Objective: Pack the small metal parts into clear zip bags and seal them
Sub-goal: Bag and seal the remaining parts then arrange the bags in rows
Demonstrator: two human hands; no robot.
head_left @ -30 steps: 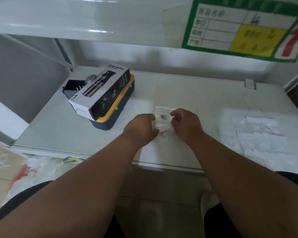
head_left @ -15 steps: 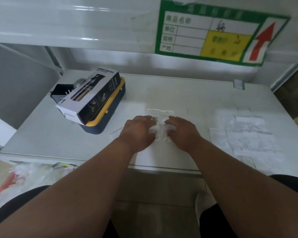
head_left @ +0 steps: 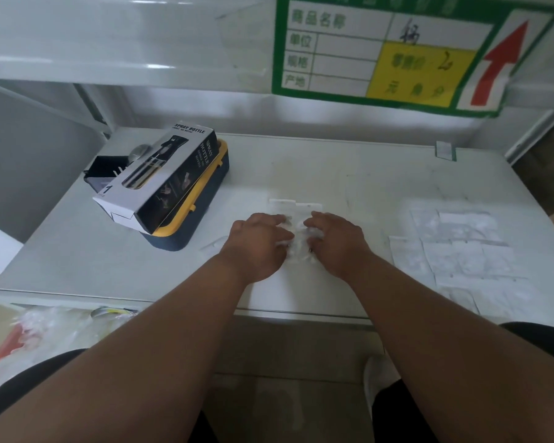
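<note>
From the head view, clear zip bags lie mid-table between the hands; their contents are blurred. The left hand and right hand both curl their fingers onto the crinkled bags, gripping them. More bags lie flat to the right. A spray bottle box rests on a blue-and-yellow case at left

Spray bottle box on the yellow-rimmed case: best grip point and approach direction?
Judging from this view, grip the spray bottle box across its two long side faces near mid-length, coming from above. It lies flat and lengthwise on the yellow-rimmed case, top face clear, near end overhanging the case toward the shelf edge. That end's flap looks slightly open, so avoid it. Both hands are busy on the zip bag.
</note>
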